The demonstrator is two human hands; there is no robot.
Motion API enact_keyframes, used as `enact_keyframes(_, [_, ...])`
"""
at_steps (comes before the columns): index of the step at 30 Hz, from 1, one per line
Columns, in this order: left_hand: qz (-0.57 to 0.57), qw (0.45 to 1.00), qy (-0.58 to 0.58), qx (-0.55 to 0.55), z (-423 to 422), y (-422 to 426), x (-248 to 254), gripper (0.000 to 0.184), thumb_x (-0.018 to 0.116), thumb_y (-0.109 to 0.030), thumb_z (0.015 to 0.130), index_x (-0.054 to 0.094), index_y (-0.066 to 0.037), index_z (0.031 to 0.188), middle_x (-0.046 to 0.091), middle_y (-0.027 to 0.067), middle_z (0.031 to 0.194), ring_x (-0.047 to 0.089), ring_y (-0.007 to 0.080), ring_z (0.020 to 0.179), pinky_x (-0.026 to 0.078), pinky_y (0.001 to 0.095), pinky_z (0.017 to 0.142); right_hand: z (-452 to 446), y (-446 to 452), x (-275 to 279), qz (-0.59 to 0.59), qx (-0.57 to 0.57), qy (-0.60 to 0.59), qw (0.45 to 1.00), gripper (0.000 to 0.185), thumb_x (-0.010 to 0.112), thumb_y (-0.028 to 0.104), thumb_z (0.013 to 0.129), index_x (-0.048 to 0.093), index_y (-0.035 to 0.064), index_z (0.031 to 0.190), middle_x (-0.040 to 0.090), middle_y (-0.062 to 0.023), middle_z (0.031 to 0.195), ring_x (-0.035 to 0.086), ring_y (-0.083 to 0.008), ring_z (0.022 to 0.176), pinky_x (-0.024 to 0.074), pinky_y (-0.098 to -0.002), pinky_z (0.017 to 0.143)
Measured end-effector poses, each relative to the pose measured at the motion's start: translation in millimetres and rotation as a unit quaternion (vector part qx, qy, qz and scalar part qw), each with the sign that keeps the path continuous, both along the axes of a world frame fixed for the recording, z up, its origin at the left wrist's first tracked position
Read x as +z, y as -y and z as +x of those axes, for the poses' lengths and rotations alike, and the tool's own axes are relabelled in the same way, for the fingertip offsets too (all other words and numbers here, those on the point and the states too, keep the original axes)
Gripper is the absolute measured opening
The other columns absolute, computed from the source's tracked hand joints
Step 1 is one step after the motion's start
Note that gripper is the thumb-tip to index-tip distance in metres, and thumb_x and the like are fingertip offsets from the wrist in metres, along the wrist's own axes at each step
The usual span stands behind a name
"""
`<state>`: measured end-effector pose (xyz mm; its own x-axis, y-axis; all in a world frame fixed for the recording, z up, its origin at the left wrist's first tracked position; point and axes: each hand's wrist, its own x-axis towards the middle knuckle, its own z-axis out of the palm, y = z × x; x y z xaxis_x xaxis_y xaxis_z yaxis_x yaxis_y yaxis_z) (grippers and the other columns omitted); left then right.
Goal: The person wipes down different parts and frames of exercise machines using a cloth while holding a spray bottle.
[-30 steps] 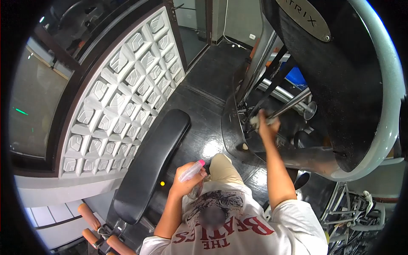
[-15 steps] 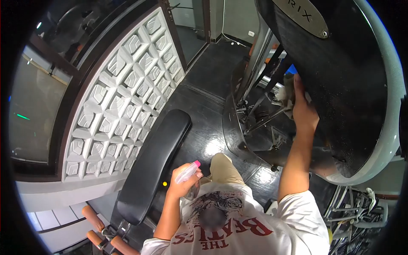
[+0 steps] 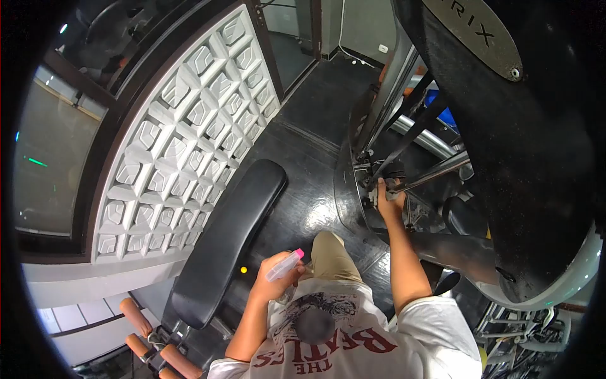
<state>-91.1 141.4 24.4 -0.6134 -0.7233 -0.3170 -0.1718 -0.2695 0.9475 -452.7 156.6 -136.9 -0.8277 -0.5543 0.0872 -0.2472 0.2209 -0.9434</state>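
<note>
My left hand is closed around a clear spray bottle with a pink tip, held in front of my shirt. My right hand reaches inside the frame of a large black and grey gym machine. Its fingers are wrapped round a greyish cloth, at the lower end of a slanted metal rod. Part of the cloth is hidden by the hand.
A black padded bench stands to the left, with orange-brown foam rollers at its lower end. A white patterned wall panel is behind it. Metal racks stand at the lower right.
My right hand first rose with the cloth towards the upper part of the rod, then came back down and left to its lower end. My left hand still holds the bottle.
</note>
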Motion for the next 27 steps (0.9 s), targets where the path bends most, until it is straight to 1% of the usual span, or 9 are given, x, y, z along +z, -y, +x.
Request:
enact_keyframes(6, [0.027,0.999,-0.028,0.015,-7.0,1.6,-4.6,0.008,0.068,0.001,0.086,0.064,0.000,0.093,0.067,0.0057,0.080,0.065,0.0127,0.064,0.053,0.0270,0.056,-5.9,-4.8,0.9,0.051,0.058,-0.037,0.996,0.037,0.070,0.029,0.088,0.063,-0.0062,0.096,0.067,-0.0234,0.086,0.066,-0.0383,0.087,0.0496,-0.0425,0.078])
enact_keyframes(9, [0.048,0.999,-0.024,0.001,-7.9,0.0,-7.8,0.006,0.067,-0.001,0.087,0.064,0.000,0.093,0.067,0.0058,0.081,0.065,0.0133,0.065,0.053,0.0271,0.056,0.3,-5.6,-12.3,0.117,0.025,-0.185,0.976,0.037,0.070,0.033,0.088,0.061,-0.0021,0.097,0.068,-0.0194,0.086,0.066,-0.0381,0.085,0.0490,-0.0432,0.077])
enact_keyframes(10, [0.003,1.000,-0.022,-0.007,-10.6,0.1,-4.2,0.006,0.066,-0.002,0.088,0.064,0.000,0.094,0.067,0.0063,0.082,0.066,0.0140,0.065,0.053,0.0279,0.056,-4.1,-6.3,-16.3,0.113,0.081,-0.113,0.984,0.043,0.069,0.038,0.087,0.061,-0.0025,0.100,0.067,-0.0244,0.091,0.064,-0.0443,0.092,0.0479,-0.0472,0.081])
enact_keyframes(13, [0.043,0.998,-0.043,-0.009,-9.0,-2.6,-14.8,0.005,0.066,-0.002,0.089,0.063,0.001,0.092,0.067,0.0078,0.083,0.067,0.0159,0.066,0.054,0.0287,0.056,1.6,-5.7,-24.5,0.105,0.032,-0.123,0.986,0.041,0.067,0.037,0.088,0.064,-0.0032,0.093,0.067,-0.0254,0.091,0.064,-0.0447,0.091,0.0491,-0.0463,0.080])
enact_keyframes(17, [0.014,0.999,-0.015,-0.028,-8.0,-7.5,-22.8,0.004,0.064,-0.001,0.091,0.063,0.000,0.095,0.065,0.0056,0.081,0.062,0.0113,0.063,0.051,0.0267,0.052,-1.2,-8.1,-36.3,0.194,0.056,-0.083,0.976,0.045,0.067,0.039,0.087,0.061,-0.0020,0.104,0.062,-0.0301,0.106,0.056,-0.0469,0.106,0.0443,-0.0464,0.093])
enact_keyframes(18, [0.003,0.999,-0.004,-0.035,-6.9,-8.0,-24.5,0.004,0.064,-0.001,0.091,0.064,-0.001,0.095,0.065,0.0054,0.080,0.062,0.0110,0.064,0.051,0.0266,0.052,-12.6,-11.5,-60.4,0.245,0.139,-0.118,0.952,0.054,0.065,0.046,0.088,0.061,-0.0033,0.111,0.059,-0.0317,0.116,0.052,-0.0453,0.117,0.0390,-0.0457,0.102])
enact_keyframes(21, [-0.056,0.990,0.104,-0.078,-13.8,1.8,-7.6,0.008,0.069,-0.005,0.089,0.066,-0.003,0.096,0.066,0.0037,0.081,0.061,0.0100,0.065,0.051,0.0270,0.055,-38.9,-21.1,-166.0,0.264,0.158,-0.128,0.943,0.067,0.063,0.055,0.086,0.057,-0.0028,0.121,0.055,-0.0314,0.127,0.048,-0.0437,0.125,0.0358,-0.0454,0.107])
enact_keyframes(24, [0.001,0.999,0.030,-0.039,-4.8,-0.9,-10.3,0.013,0.073,-0.008,0.087,0.067,-0.004,0.098,0.068,0.0032,0.083,0.062,0.0097,0.066,0.051,0.0271,0.058,-18.9,-19.1,-85.7,0.321,0.149,-0.010,0.935,0.083,0.061,0.064,0.083,0.048,-0.0004,0.134,0.047,-0.0291,0.138,0.043,-0.0416,0.132,0.0331,-0.0436,0.111])
enact_keyframes(27, [-0.003,0.999,0.025,-0.019,-2.0,-3.3,-13.6,0.015,0.073,-0.008,0.086,0.068,-0.005,0.100,0.069,0.0039,0.083,0.063,0.0101,0.069,0.050,0.0268,0.060,-30.7,-17.9,-107.5,0.389,0.191,-0.008,0.901,0.093,0.062,0.067,0.081,0.039,0.0015,0.142,0.040,-0.0274,0.145,0.038,-0.0404,0.137,0.0309,-0.0418,0.114])
